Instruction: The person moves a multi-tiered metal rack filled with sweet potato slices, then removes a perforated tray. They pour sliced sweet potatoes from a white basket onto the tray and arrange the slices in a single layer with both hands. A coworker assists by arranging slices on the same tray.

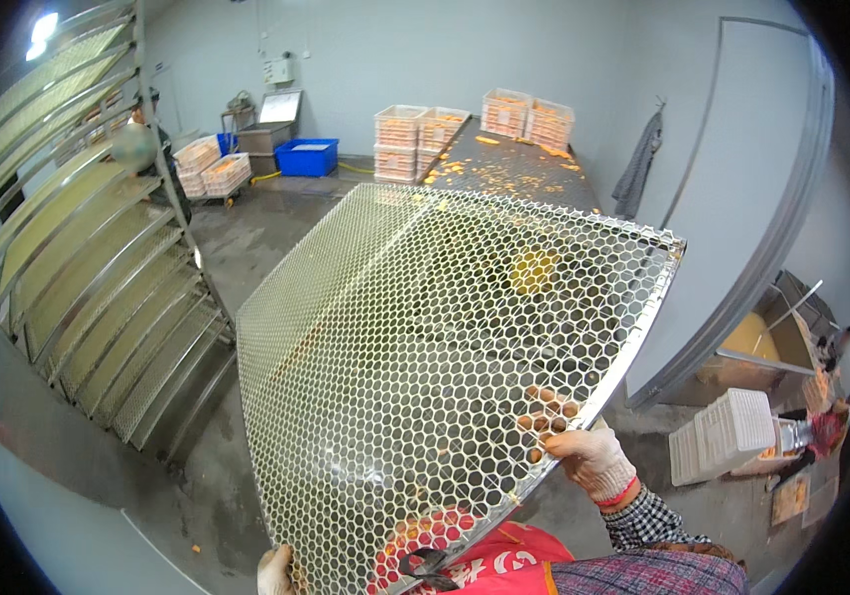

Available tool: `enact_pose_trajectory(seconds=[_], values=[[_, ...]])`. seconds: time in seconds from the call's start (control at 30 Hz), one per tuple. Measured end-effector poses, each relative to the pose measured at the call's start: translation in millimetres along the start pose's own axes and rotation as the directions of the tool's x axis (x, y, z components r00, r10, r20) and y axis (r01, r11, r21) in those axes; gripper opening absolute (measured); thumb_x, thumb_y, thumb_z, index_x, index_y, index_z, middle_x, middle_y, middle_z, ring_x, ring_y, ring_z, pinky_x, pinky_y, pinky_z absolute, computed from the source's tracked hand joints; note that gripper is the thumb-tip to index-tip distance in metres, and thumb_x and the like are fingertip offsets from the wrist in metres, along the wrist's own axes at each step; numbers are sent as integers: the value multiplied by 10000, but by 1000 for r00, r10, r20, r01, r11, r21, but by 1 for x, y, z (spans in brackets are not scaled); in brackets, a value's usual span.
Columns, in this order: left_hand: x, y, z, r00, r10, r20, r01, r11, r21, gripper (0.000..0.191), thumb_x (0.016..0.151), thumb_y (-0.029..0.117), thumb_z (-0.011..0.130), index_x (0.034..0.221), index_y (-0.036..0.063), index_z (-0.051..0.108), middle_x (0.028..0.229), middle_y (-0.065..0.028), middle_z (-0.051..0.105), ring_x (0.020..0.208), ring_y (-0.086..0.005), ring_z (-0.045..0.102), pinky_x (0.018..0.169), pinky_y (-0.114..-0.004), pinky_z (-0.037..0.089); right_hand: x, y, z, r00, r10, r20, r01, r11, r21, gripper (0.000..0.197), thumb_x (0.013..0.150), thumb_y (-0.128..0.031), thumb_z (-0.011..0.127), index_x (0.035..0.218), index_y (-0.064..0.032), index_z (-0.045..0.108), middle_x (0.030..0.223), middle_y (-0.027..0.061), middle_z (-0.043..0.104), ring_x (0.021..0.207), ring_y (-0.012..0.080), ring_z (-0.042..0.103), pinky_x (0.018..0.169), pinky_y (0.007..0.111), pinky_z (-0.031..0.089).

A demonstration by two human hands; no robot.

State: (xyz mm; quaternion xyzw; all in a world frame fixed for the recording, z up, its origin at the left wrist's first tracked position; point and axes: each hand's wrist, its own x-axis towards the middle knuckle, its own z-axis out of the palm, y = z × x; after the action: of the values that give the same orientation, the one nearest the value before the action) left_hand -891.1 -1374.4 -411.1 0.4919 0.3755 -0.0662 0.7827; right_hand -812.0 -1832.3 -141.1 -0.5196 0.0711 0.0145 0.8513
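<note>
A large metal-framed tray with white hexagonal plastic mesh (425,349) is held tilted before me, with nothing lying on it. My right hand (592,454), in a white knit glove with bare-looking fingertips, grips its right edge; the fingers show through the mesh underneath and the thumb lies on the frame. At the bottom of the view my left hand (275,571), also gloved, holds the lower left corner and is partly cut off. On the left, a tall metal rack (187,245) carries several similar mesh trays on its rails.
Ahead, a dark table (522,163) bears scattered orange pieces and white crates (507,111). Farther back stand a blue tub (307,158) and crates on a low trolley (226,175). One person is behind the rack; another works at the far right, near stacked white crates (730,431). The floor looks wet.
</note>
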Motion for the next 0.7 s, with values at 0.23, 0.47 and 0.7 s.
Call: enact_pose_trajectory(seconds=[0.23, 0.47, 0.7], values=[[48, 111, 66, 994, 85, 73, -99, 972, 212, 217, 922, 172, 667, 975, -35, 626, 734, -70, 600, 480, -142, 507, 395, -291, 410, -3, 48, -29, 981, -169, -96, 180, 977, 118, 736, 770, 63, 550, 1486, 81, 381, 1336, 259, 587, 952, 300, 700, 776, 385, 610], [81, 181, 123, 963, 175, 205, -233, 921, 312, 217, 899, 175, 664, 992, -17, 624, 728, -36, 583, 511, -107, 509, 413, -260, 398, 30, 91, -53, 921, -266, -283, 321, 932, 169, 652, 815, 4, 525, 1465, 7, 472, 1201, 194, 680, 876, 266, 680, 777, 377, 587], [119, 231, 210, 946, 241, 215, -320, 787, 528, 360, 887, 254, 727, 1107, -14, 625, 703, -8, 573, 527, -88, 486, 459, -267, 372, 58, 137, -107, 881, -189, -434, 297, 935, 195, 659, 866, -51, 539, 1519, -86, 451, 1339, 101, 631, 952, 192, 641, 829, 337, 543]])
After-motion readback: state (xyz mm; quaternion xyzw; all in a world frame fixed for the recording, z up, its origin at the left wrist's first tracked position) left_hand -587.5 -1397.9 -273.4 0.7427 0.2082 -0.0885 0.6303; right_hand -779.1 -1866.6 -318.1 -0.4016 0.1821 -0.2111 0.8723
